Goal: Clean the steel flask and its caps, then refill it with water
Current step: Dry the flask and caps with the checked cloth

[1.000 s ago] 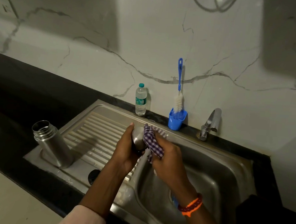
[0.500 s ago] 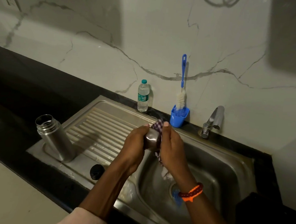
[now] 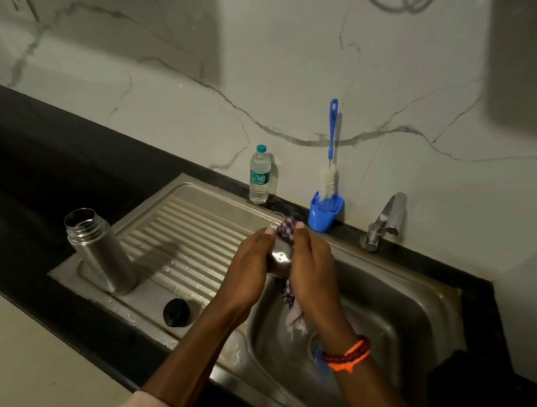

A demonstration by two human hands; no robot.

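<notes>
The open steel flask (image 3: 98,252) stands uncapped on the left end of the sink's drainboard (image 3: 194,239). A black inner cap (image 3: 176,313) lies on the drainboard near its front edge. Over the left side of the basin, my left hand (image 3: 249,272) grips a steel cup-shaped cap (image 3: 278,258). My right hand (image 3: 315,270) holds a checked cloth (image 3: 287,228) against that cap; the cloth's tail (image 3: 294,316) hangs down into the basin.
A small plastic water bottle (image 3: 259,174) stands at the back wall. Beside it a blue bottle brush (image 3: 329,163) sits in a blue holder (image 3: 323,212). The tap (image 3: 385,222) is at the back right of the sink basin (image 3: 396,307). Black counter surrounds the sink.
My right hand has turned around the steel cap with the cloth, which now hangs down below my hands. Both hands stay over the basin's left edge; the flask and black cap have not moved.
</notes>
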